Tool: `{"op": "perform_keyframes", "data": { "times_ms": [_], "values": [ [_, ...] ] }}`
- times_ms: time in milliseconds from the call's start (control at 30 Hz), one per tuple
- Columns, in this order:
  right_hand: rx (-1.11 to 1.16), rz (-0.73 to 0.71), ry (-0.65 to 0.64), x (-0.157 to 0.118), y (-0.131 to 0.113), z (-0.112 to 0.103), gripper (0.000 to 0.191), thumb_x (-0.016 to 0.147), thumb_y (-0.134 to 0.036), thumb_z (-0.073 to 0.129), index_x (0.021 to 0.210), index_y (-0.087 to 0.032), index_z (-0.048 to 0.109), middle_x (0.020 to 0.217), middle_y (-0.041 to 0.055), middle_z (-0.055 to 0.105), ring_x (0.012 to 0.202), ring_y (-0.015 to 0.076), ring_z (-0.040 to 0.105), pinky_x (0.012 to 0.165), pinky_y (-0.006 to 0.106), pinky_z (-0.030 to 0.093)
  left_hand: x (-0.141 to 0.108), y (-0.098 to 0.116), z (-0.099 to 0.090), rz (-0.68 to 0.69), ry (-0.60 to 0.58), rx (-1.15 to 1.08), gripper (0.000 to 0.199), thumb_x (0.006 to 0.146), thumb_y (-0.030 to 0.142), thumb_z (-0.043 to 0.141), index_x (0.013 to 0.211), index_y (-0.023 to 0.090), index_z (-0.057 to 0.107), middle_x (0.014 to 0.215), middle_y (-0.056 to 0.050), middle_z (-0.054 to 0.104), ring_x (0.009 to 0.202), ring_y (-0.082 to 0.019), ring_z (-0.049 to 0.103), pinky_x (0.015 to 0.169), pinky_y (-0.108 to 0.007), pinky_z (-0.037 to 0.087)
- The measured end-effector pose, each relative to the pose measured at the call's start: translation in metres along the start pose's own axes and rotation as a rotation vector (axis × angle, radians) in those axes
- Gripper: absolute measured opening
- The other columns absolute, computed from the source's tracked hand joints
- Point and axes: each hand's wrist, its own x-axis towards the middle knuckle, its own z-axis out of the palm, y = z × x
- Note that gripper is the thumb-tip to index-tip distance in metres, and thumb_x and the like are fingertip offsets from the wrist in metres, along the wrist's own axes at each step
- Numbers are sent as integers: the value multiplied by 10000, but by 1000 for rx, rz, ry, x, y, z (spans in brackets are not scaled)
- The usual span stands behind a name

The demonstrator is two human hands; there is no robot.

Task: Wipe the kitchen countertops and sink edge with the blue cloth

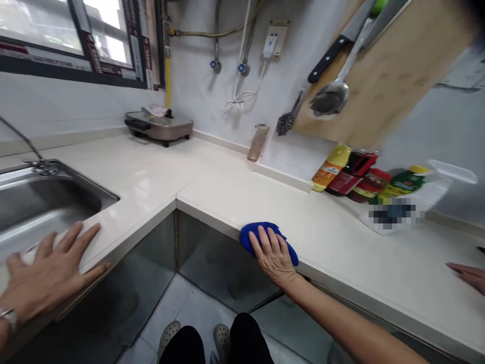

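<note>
My right hand (276, 258) presses a blue cloth (247, 238) against the front edge of the white countertop (212, 174). Part of the cloth folds over that edge, and the fingers lie across it. At the left, my left hand (53, 270) rests with spread fingers on the counter's edge beside the steel sink (71, 197). It holds nothing, and a watch (8, 317) is on its wrist.
An electric pan (159, 126) stands in the corner, with a bottle (258, 143) nearby. Several condiment bottles (331, 169) and a white spray bottle (428, 189) line the right wall. A cutting board (394, 86) and utensils hang above. Another person's fingers (470, 275) show at the right edge.
</note>
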Motion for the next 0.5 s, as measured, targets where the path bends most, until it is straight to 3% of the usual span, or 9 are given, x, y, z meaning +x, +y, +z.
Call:
{"op": "perform_keyframes", "data": {
  "times_ms": [167,333,433,500],
  "values": [
    [159,-12,-20,100,-69,33,591,975,-175,420,1561,-153,348,1467,222,495,1294,382,482,997,550,394,-12,17,-21,-16,-50,-21,698,946,566,313,1563,243,253,1671,-80,195,1479,-447,197,1084,-754,192],
    [346,-10,-125,194,-131,52,590,972,-118,286,1559,-116,339,1476,245,464,1296,402,447,992,608,366,-14,2,-12,-43,-65,-120,768,868,604,541,1535,283,333,1638,-101,285,1475,-429,225,1154,-706,183],
    [403,30,-211,223,-146,51,606,960,-114,256,1561,-73,315,1485,270,436,1302,420,414,998,632,339,-13,-7,-6,-76,-58,-158,665,892,550,592,1471,269,424,1569,-109,384,1419,-374,354,1159,-642,289],
    [432,6,-258,229,-141,45,613,960,-126,256,1571,-82,294,1505,263,412,1296,413,411,1001,608,344,-11,-8,-7,-87,-42,-150,589,906,499,613,1410,224,481,1506,-120,442,1355,-336,442,1128,-615,369]
  ]
}}
